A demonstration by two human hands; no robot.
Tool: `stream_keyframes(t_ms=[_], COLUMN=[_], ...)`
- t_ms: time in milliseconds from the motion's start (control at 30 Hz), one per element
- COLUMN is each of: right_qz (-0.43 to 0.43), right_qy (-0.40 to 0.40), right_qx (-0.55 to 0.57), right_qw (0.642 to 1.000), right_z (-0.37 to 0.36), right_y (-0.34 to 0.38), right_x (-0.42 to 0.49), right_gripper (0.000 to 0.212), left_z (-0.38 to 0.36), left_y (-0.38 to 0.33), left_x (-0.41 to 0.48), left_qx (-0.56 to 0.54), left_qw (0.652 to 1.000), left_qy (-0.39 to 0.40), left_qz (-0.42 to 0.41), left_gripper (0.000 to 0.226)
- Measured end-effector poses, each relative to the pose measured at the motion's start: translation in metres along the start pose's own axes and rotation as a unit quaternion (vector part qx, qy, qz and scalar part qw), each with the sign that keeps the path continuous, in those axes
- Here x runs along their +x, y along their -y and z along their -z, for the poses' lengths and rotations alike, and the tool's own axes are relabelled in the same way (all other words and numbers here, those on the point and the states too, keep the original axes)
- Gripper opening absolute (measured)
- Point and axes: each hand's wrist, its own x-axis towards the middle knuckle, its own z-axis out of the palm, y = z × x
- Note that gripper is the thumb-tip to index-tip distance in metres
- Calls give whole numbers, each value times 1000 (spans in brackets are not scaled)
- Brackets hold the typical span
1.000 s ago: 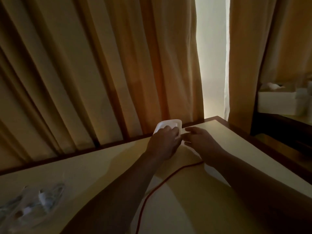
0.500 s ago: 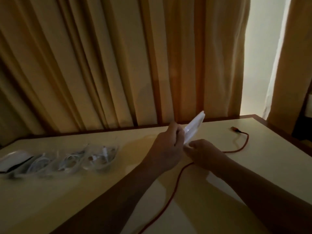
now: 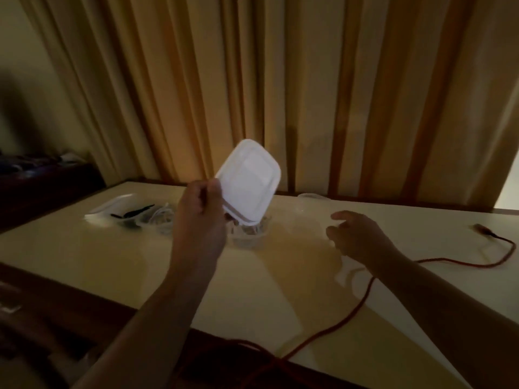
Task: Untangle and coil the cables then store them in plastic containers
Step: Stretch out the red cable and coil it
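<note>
My left hand (image 3: 200,209) grips a white plastic lid (image 3: 248,181) by its lower left edge and holds it tilted up above the table. Under the lid sits a clear plastic container (image 3: 250,234), partly hidden. My right hand (image 3: 356,237) hovers to the right with fingers loosely curled, holding nothing. A red cable (image 3: 359,307) runs from the table's front edge under my right forearm and out to its plug end (image 3: 480,228) at far right.
The cream table (image 3: 84,256) has a dark wooden rim. Clear containers with white cables (image 3: 161,220) and a white lid with a black cable (image 3: 112,209) stand at the back left. Another clear container (image 3: 311,196) is near the curtain (image 3: 280,80).
My left hand has lifted the lid off the table and swung it left and up. My right hand let go of it and moved away right. The view panned left.
</note>
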Motion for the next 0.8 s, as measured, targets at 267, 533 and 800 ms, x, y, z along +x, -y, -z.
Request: stream_keyframes(t_ms=[267, 533, 800], right_qz=[32, 321, 439], right_qy=[16, -86, 184], right_qx=[-9, -155, -158], right_qw=[999, 930, 865], right_z=[-5, -38, -175], right_y=[17, 77, 158], right_x=[-12, -56, -88], right_gripper=[46, 48, 56], left_z=[106, 157, 219], left_y=[36, 63, 88], left_x=[50, 73, 127], left_qx=[-68, -134, -61], left_qw=[989, 970, 965], left_qy=[-99, -144, -206], left_qz=[90, 144, 151], left_gripper=[33, 21, 25])
